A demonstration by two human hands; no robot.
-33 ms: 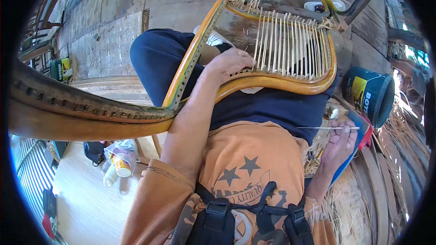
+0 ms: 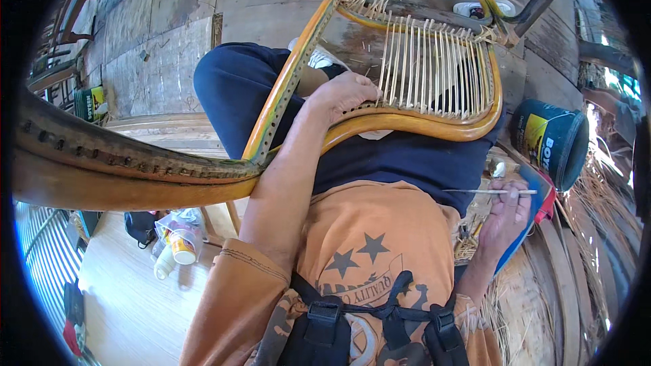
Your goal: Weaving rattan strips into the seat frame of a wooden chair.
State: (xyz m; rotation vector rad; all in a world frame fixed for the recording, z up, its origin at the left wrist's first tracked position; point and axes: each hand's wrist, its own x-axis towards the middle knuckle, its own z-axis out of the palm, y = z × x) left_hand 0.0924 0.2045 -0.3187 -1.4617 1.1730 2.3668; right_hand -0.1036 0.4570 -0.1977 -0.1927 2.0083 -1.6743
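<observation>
2 hands are showing in the head view. My left hand (image 2: 342, 91) is resting, fingers curled, on the near rim of the rattan chair frame (image 2: 407, 124) lying across my lap, right beside the upright cane strands (image 2: 434, 68) of its woven panel. My right hand (image 2: 505, 213) is pinching a thin cane strip (image 2: 488, 192) down at my right side (well apart from the frame). A dark blue bucket (image 2: 549, 141) is lying tipped over just beyond that hand.
</observation>
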